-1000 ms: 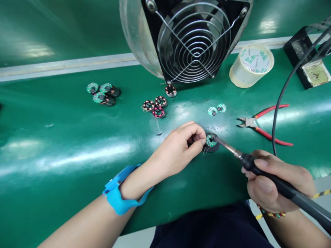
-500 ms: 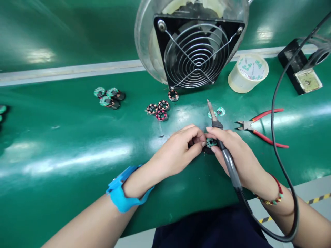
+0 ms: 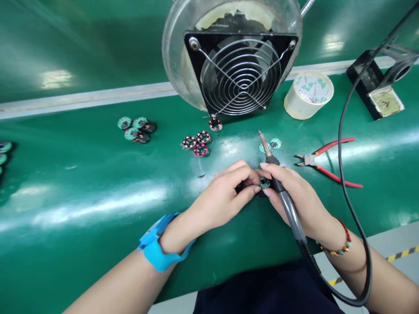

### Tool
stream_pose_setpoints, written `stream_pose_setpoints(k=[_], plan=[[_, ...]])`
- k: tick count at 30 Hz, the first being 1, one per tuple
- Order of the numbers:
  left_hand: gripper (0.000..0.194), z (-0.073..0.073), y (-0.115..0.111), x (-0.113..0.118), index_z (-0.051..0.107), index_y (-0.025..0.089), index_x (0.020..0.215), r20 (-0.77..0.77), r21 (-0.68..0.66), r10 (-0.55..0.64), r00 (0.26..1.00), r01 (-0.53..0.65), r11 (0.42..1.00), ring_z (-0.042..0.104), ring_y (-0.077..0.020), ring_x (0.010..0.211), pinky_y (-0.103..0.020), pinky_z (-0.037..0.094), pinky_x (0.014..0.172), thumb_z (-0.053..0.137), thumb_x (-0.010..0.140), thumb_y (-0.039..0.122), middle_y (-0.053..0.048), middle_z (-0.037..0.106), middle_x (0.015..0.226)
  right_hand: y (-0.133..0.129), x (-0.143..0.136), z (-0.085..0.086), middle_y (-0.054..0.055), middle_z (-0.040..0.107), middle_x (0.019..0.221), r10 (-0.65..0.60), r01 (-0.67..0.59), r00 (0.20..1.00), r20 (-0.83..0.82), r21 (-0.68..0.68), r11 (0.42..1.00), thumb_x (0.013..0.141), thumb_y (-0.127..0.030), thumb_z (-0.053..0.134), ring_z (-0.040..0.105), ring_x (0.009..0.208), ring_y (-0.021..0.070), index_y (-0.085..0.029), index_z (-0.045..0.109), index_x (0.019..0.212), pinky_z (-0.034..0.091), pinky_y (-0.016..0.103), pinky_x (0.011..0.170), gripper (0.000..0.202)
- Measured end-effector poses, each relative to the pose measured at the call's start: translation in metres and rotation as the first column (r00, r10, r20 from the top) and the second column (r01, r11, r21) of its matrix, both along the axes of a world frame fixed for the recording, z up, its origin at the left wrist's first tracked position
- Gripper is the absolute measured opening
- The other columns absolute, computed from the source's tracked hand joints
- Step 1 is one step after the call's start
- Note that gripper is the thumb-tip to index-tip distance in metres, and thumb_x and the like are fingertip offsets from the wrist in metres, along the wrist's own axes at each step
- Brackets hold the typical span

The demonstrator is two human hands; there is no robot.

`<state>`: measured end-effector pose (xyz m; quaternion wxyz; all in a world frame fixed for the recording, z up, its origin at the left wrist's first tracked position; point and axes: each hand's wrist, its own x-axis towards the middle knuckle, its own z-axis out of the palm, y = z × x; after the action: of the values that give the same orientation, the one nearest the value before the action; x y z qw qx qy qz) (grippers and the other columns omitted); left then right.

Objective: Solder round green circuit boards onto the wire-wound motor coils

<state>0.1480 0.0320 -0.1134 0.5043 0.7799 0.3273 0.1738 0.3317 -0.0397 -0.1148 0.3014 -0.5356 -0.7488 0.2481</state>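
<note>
Left hand and right hand: we pinch the green board between fingertips, presumably for steadiness | soldering iron: held in our right, tip beyond the board, likely sparing fingers

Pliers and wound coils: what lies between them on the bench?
Two round green circuit boards, with the soldering iron's tip overlapping one, in the head view.

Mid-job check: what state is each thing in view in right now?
Soldering iron: held, tip pointing away from the person; heat cannot be told.
Green board: between both hands' fingertips, partly covered.
Right hand: holding that iron, fingertips at that board.
Left hand: curled, fingertips at that board; grip unclear.
Pliers: open, blades apart.
Iron stand: holding no iron.
Fan: spinning or not, cannot tell.
Blue wristband: fastened around the left wrist.
</note>
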Motion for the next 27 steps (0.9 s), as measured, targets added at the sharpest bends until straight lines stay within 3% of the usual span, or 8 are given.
stream_pose_setpoints(k=[6,10,18,23,27], plan=[[0.013,0.002,-0.002,0.002,0.055,0.017,0.077,0.036,-0.038,0.037,0.999,-0.036,0.999,0.051,-0.0102,0.075,-0.022,0.041,0.069,0.054,0.087,0.008,0.002,0.051,0.080,-0.006,0.002,0.003,0.009,0.065,0.126,0.073,-0.079,0.997,0.040,0.171,0.982,0.090,-0.011,0.051,0.057,0.115,0.0220,-0.019,0.042,0.137,0.047,0.040,0.095,0.049],[0.016,0.003,-0.003,0.003,0.053,0.017,0.074,0.045,-0.043,0.055,0.997,-0.053,0.998,0.049,-0.0093,0.072,-0.022,0.039,0.066,0.053,0.085,0.006,0.003,0.050,0.078,-0.009,0.002,0.001,0.007,0.071,0.112,0.111,-0.141,0.987,0.115,0.309,0.940,0.088,-0.007,0.051,0.053,0.121,0.0239,-0.016,0.050,0.131,0.042,0.041,0.097,0.044],[0.015,0.004,-0.006,0.001,0.057,0.015,0.074,0.037,-0.029,0.131,0.991,-0.130,0.991,0.051,-0.0088,0.072,-0.021,0.040,0.066,0.052,0.083,0.004,0.002,0.053,0.076,-0.010,0.004,-0.001,0.008,0.073,0.097,0.049,-0.091,0.987,0.151,0.282,0.955,0.088,-0.010,0.054,0.060,0.100,0.0247,-0.013,0.050,0.133,0.046,0.043,0.087,0.045],[0.018,0.007,-0.006,0.003,0.057,0.015,0.069,-0.018,-0.023,0.147,0.989,-0.147,0.989,0.051,-0.0085,0.069,-0.021,0.040,0.065,0.051,0.080,0.001,0.002,0.054,0.073,-0.007,0.004,0.004,0.006,0.075,0.100,-0.028,0.020,0.999,0.025,0.295,0.955,0.087,-0.006,0.054,0.064,0.085,0.0195,-0.017,0.047,0.135,0.050,0.042,0.084,0.050],[0.018,0.008,-0.004,0.005,0.057,0.015,0.067,-0.066,-0.026,0.152,0.986,-0.154,0.988,0.051,-0.0087,0.067,-0.022,0.040,0.063,0.051,0.079,0.002,0.002,0.054,0.072,-0.007,0.003,0.010,0.004,0.075,0.089,-0.101,0.125,0.991,-0.091,0.330,0.936,0.087,-0.008,0.057,0.068,0.079,0.0190,-0.019,0.051,0.133,0.054,0.038,0.075,0.048]])
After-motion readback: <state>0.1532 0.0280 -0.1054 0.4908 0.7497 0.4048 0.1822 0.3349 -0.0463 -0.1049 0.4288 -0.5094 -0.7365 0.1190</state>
